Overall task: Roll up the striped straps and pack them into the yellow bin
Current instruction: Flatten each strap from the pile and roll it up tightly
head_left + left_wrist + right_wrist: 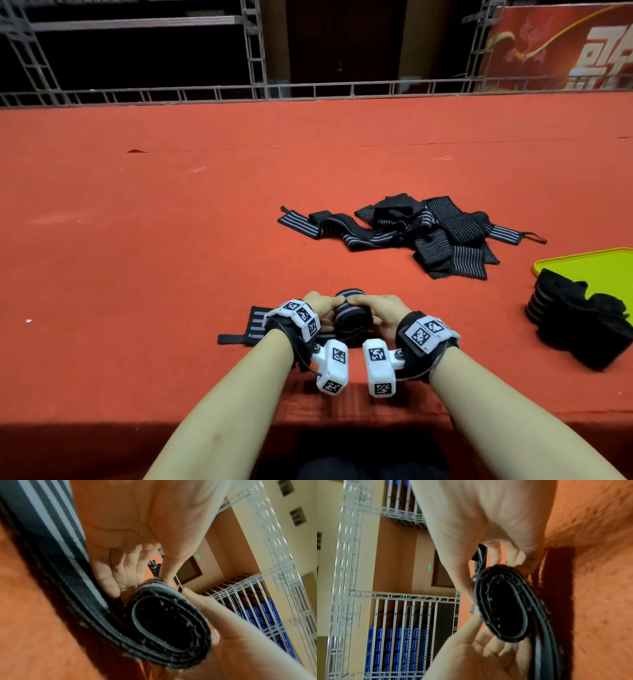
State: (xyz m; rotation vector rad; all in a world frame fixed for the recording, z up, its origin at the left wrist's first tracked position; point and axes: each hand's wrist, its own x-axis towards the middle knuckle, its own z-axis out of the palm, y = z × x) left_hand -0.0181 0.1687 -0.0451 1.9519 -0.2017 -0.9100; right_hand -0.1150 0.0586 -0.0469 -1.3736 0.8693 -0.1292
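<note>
roll: black strap with grey stripes, partly wound, lower centre of head view, held between both hands just above the worktop; wrist views show its coiled end as an oval spiral of layers
tail: unrolled end of the same strap, flat on the worktop, runs out to the left under the left wrist; stripes clear in left wrist view, upper left
left hand: fingers curled round the roll's left end, thumb on top
right hand: fingers curled round the roll's right end, thumb over the top; fingers touch the roll's far edge
pile: loose striped straps, tangled, right of centre, well beyond the hands
bin: yellow, right edge of frame, partly cut off; near the pile, apart from the hands
rolled straps: dark bundles at the bin's near edge, right side; in or only against the bin, cannot tell
worktop: red cloth, fills mid frame
wristbands: black, white marker blocks, on both wrists
railing: metal, top of frame behind the worktop
banner: red, upper right
</note>
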